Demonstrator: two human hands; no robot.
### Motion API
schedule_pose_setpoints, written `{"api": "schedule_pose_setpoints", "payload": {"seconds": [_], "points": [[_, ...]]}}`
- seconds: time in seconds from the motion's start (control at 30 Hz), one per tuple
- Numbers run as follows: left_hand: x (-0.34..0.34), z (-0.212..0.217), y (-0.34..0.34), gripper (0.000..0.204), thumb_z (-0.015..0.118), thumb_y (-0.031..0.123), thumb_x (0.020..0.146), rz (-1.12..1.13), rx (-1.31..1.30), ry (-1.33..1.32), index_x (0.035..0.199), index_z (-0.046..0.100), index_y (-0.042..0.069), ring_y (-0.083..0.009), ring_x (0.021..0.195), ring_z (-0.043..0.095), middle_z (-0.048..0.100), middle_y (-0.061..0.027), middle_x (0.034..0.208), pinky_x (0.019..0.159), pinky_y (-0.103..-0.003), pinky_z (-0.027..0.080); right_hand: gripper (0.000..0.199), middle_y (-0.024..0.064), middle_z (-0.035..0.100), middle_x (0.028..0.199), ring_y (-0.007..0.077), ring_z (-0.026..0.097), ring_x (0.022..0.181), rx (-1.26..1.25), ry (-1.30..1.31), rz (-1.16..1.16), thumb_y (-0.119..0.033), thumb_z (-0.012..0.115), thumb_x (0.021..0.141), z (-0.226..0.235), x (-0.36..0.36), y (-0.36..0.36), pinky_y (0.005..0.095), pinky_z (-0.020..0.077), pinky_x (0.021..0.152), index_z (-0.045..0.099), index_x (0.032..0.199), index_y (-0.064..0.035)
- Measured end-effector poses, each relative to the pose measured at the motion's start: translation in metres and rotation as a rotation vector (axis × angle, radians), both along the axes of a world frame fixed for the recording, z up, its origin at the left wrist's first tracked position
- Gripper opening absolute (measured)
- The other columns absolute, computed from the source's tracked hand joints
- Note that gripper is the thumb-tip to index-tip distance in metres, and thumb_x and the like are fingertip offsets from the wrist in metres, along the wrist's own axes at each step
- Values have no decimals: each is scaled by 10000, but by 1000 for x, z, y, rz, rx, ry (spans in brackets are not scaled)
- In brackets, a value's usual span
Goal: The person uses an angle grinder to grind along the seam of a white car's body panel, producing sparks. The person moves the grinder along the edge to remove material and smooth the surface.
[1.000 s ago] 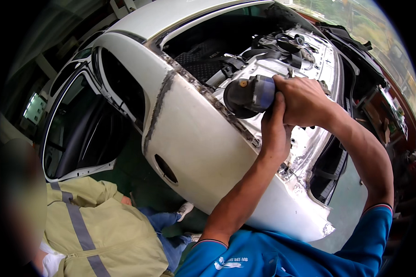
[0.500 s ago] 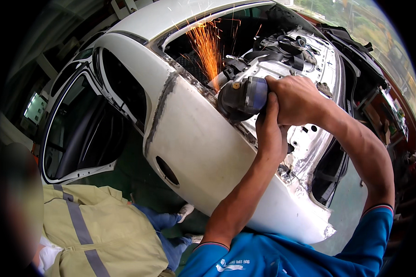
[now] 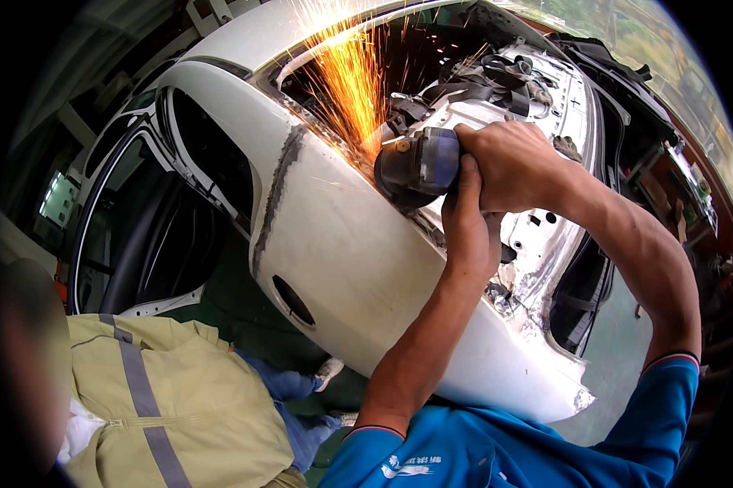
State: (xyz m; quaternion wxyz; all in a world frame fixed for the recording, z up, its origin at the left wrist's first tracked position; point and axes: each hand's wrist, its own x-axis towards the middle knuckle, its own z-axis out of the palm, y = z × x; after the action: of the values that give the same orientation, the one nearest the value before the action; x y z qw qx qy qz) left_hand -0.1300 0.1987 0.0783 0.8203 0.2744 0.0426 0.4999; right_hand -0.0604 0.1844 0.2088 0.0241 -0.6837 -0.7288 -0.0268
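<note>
Both my hands are closed around an angle grinder (image 3: 418,167) with a dark head and a blue body. My left hand (image 3: 470,213) grips it from below and my right hand (image 3: 519,163) wraps over it from the right. The grinder's head meets the upper edge of a white car's rear quarter panel (image 3: 358,244), by the rear window opening. A dense fan of orange sparks (image 3: 352,89) sprays up and away from the contact. The disc itself is hidden behind the head. A dark, rough ground seam (image 3: 279,195) runs down the panel to the left.
A person in a khaki jacket (image 3: 179,390) with a grey stripe stands close at my left. Beyond, a car door (image 3: 139,228) hangs open. Black straps (image 3: 505,77) lie on the bare white metal deck (image 3: 537,236). A workbench (image 3: 696,187) stands at the far right.
The spark spray has grown much thicker, brighter and taller. The grinder and both hands have shifted slightly left and up in view, still on the same panel edge.
</note>
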Motion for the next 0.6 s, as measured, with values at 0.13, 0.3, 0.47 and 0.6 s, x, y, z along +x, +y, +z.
{"api": "schedule_pose_setpoints", "payload": {"seconds": [0.13,0.3,0.47,0.6], "points": [[1,1,0,617,479,532,1049,0,2,-25,1428,481,44,-170,1232,583,588,-78,1341,1023,-367,488,258,183,714,878,389,700,882,25,-8,9,-168,679,739,-1,2,0,488,539,747,641,958,-38],[3,0,-1,606,483,528,1049,-1,-21,-11,1426,482,52,-160,1233,579,584,-68,1345,1023,-359,482,267,181,714,879,387,699,887,-9,-4,5,-169,679,737,0,3,-1,485,540,751,641,968,-40],[3,0,-4,608,487,538,1045,-3,-5,-10,1419,489,59,-154,1232,579,586,-62,1347,1018,-357,482,271,181,702,851,397,690,870,30,30,25,-169,682,733,-6,7,-1,495,526,726,630,970,-47],[0,-2,-1,609,486,547,1042,-1,-12,-10,1415,497,66,-153,1237,575,586,-58,1351,1026,-363,476,292,195,673,790,426,670,828,60,44,70,-160,693,716,-7,6,0,517,496,672,600,964,-39]]}}
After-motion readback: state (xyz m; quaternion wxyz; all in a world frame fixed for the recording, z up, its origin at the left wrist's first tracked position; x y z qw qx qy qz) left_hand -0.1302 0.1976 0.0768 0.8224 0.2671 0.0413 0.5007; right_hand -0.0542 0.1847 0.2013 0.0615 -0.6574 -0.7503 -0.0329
